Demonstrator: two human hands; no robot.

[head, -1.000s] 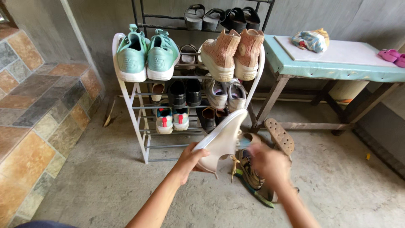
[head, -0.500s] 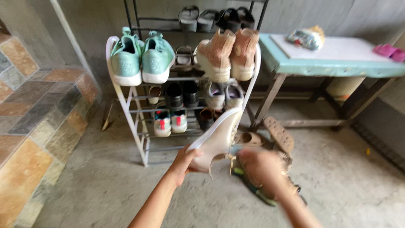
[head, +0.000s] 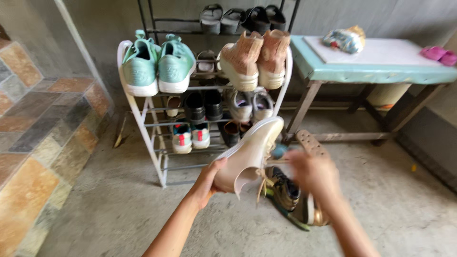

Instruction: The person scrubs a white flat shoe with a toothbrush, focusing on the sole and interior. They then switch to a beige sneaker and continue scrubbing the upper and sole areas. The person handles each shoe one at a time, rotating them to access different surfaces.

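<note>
My left hand grips a cream-white sneaker by its heel end, sole turned up and toe pointing toward the white shoe rack. Tan laces dangle from the sneaker. My right hand is blurred, close to the sneaker's right side over the shoes on the floor; its grip is unclear. On the floor under it lie a dark olive and gold shoe pair and a brown perforated clog.
The rack holds mint sneakers, pink high-tops and several darker pairs lower down. A black rack with sandals stands behind. A teal-edged table at right carries a cloth bundle and pink sandals. Stone-tiled wall is left.
The view shifted slightly down and closer. My right hand rose from the floor shoes toward the sneaker's side, and the sneaker tilted a little more to the right.
</note>
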